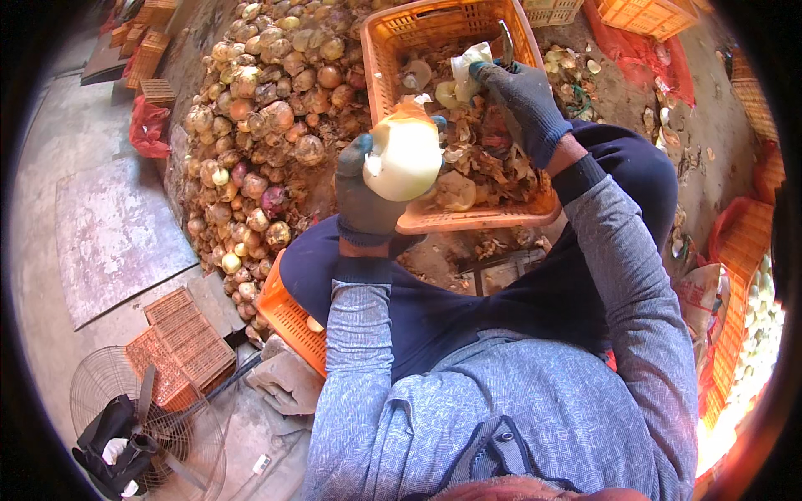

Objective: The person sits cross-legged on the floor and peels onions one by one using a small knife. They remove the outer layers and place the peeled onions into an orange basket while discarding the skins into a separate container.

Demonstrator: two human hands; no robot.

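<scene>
My left hand point(368, 188), in a grey glove with blue-green fingertips, is closed around a large onion point(403, 163). The onion is mostly bare and white, with some brown skin left at its top. My right hand point(526, 104), gloved the same way, is closed over the orange crate point(455, 221). A narrow dark knife point(506, 40) sticks up out of its grip, and a pale piece of onion peel point(470, 67) is at its thumb. Brown skins and peel scraps point(493, 171) lie inside the crate, between my knees.
A big heap of unpeeled onions point(276, 117) covers the floor on the left. Another orange crate point(292, 313) is beside my left knee. A standing fan point(150, 426) and stacked crates point(180, 346) are at lower left. Peeled onions point(758, 321) lie at far right, by orange crates.
</scene>
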